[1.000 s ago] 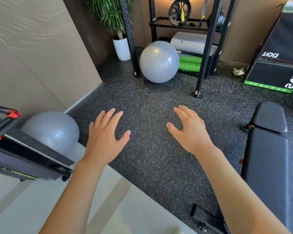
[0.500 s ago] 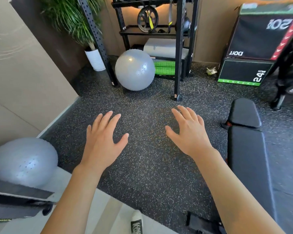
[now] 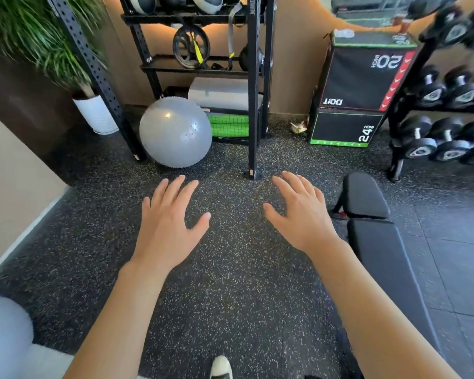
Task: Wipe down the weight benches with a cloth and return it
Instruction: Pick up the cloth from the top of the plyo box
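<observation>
Bare forearms, no sleeves; white shoe [image 3: 221, 367], dark trim.

Single head cam, wide-angle, looks fwd and down at speckled floor [image 3: 230, 269] from standing height.

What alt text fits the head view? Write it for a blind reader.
Both bare hands, left hand and right hand, hover open and empty over speckled gym floor; a black weight bench lies at right, a grey exercise ball ahead.
</observation>
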A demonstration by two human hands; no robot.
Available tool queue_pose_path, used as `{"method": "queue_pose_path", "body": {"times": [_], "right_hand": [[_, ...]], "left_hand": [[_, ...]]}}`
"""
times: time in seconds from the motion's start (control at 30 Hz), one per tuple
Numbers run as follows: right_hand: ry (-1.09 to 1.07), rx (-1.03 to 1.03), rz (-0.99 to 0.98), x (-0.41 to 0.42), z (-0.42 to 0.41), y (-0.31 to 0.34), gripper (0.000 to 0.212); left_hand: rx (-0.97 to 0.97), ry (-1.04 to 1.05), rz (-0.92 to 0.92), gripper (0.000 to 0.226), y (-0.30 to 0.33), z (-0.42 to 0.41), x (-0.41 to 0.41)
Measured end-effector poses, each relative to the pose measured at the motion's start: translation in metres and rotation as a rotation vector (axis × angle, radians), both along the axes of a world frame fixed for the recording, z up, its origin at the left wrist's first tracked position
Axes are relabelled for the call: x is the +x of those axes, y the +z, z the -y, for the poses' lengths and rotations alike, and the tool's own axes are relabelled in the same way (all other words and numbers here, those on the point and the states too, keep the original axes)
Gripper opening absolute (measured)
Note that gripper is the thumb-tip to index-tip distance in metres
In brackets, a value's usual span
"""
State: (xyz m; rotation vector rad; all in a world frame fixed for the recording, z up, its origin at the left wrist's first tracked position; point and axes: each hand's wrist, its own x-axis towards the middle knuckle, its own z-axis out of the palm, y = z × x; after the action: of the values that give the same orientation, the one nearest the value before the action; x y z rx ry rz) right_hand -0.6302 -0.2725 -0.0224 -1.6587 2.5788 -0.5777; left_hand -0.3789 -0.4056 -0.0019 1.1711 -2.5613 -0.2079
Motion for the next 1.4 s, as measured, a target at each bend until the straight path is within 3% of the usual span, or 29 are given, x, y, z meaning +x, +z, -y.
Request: {"method": "queue_pose_path", "body": {"times": [0.3, 0.57, 1.17, 1.4], "right_hand": [[-0.06, 0.018, -0.029, 0.003, 0.107, 0.008, 0.07], [-0.152, 0.013, -0.028, -0.054, 0.138, 0.016, 0.069], [-0.262, -0.051, 0.03, -0.334, 0.147, 0.017, 0.072], [-0.322, -0.073, 0.062, -0.409, 0.151, 0.014, 0.076]], "left_hand": [[0.016, -0.091, -0.011, 0.074, -0.002, 0.131, -0.015], [0.044, -0.169, -0.03, 0.072, -0.001, 0.183, -0.083], [-0.036, -0.244, 0.042, 0.072, 0.023, 0.198, -0.371], [-0.011, -0.302, 0.04, 0.071, 0.027, 0.211, -0.462]]}}
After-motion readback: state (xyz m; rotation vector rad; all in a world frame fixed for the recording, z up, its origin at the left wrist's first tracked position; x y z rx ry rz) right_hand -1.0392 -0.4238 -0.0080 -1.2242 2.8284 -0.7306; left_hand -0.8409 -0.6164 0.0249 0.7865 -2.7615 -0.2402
